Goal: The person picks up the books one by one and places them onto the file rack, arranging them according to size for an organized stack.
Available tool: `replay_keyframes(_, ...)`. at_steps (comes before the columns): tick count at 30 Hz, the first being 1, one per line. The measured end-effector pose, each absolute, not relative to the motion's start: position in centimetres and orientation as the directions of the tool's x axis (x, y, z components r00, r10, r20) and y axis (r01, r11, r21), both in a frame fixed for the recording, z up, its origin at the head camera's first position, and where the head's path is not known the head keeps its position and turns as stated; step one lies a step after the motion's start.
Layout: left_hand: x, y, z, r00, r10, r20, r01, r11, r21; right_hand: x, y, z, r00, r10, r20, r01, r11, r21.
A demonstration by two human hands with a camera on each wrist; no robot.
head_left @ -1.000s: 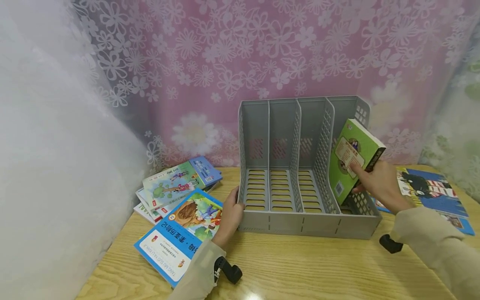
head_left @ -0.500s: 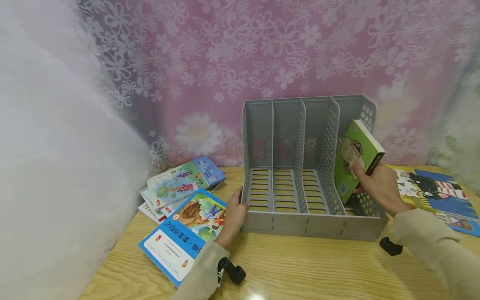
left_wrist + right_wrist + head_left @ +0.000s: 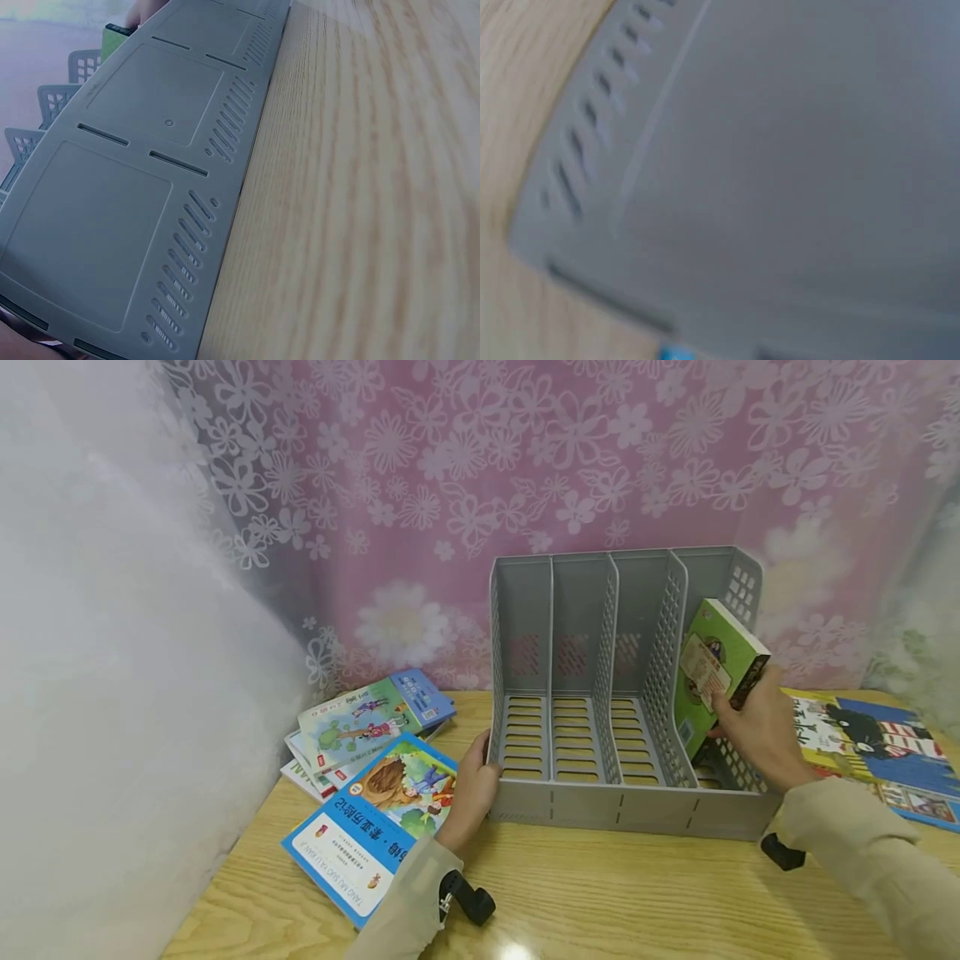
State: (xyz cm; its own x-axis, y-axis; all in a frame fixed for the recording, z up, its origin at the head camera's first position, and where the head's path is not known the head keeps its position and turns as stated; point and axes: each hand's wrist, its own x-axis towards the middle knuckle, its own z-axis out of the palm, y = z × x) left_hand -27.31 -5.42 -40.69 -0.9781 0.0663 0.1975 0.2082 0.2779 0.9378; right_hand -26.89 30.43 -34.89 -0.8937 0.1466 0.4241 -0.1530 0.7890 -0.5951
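Note:
A grey plastic file rack (image 3: 585, 806) with several upright compartments stands on the wooden table. My left hand (image 3: 474, 789) grips its left front corner, the thumb near the front rim and the other fingers mostly hidden behind the side wall. My right hand (image 3: 761, 731) holds a thick green book (image 3: 705, 668) by its dark spine, thumb on the cover. The book leans tilted inside the rightmost compartment, its lower end partly hidden by the rack's front. In the left wrist view, a corner of the green book (image 3: 112, 43) shows above the rack's front wall (image 3: 97, 225).
Left of the rack, a blue-bordered book (image 3: 367, 835) lies beside my left forearm. Behind it is a loose pile of books (image 3: 360, 727). More picture books (image 3: 885, 752) lie flat right of the rack. A pink floral curtain (image 3: 450, 510) hangs behind the table.
The head view has shifted slightly, so the scene appears further right. Relative to the rack, the green book has moved slightly left, deeper into its compartment. My left hand keeps its grip.

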Motion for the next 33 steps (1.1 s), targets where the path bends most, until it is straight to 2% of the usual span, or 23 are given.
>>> replay_keyframes(9, -27.4, -5.3, -40.5, -0.976, 0.042, 0.215, 0.217, 0.294, 0.931, -26.7, 30.5, -33.3, -0.933, 0.094, 0.348, -0.117, 0.835, -0.538)
replay_keyframes(15, -27.3, -5.2, -40.6, -0.975, 0.070, 0.211, 0.222, 0.293, 0.930, -26.2, 31.5, -33.2, -0.925, 0.108, 0.365, -0.047, 0.920, -0.389)
replay_keyframes(18, -27.3, -5.2, -40.6, -0.973, 0.071, 0.218, 0.229, 0.287, 0.930, -26.0, 32.0, -33.3, -0.938, 0.094, 0.334, -0.038, 0.929, -0.367)
replay_keyframes(21, -27.2, -5.2, -40.7, -0.974, 0.076, 0.213, 0.226, 0.276, 0.934, -25.6, 32.5, -33.8, -0.945, 0.055, 0.323, -0.076, 0.922, -0.380)
replay_keyframes(27, -26.9, -5.1, -40.8, -0.976, 0.089, 0.198, 0.216, 0.288, 0.933, -23.8, 34.5, -35.2, -0.918, 0.047, 0.393, -0.153, 0.873, -0.463)
replay_keyframes(30, -27.0, -5.2, -40.7, -0.976, 0.084, 0.201, 0.217, 0.303, 0.928, -23.1, 36.4, -35.7, -0.923, 0.074, 0.377, -0.140, 0.849, -0.510)
replay_keyframes(33, -27.1, -5.3, -40.7, -0.976, 0.083, 0.203, 0.219, 0.313, 0.924, -22.6, 38.3, -36.4, -0.935, 0.130, 0.331, -0.071, 0.844, -0.532)
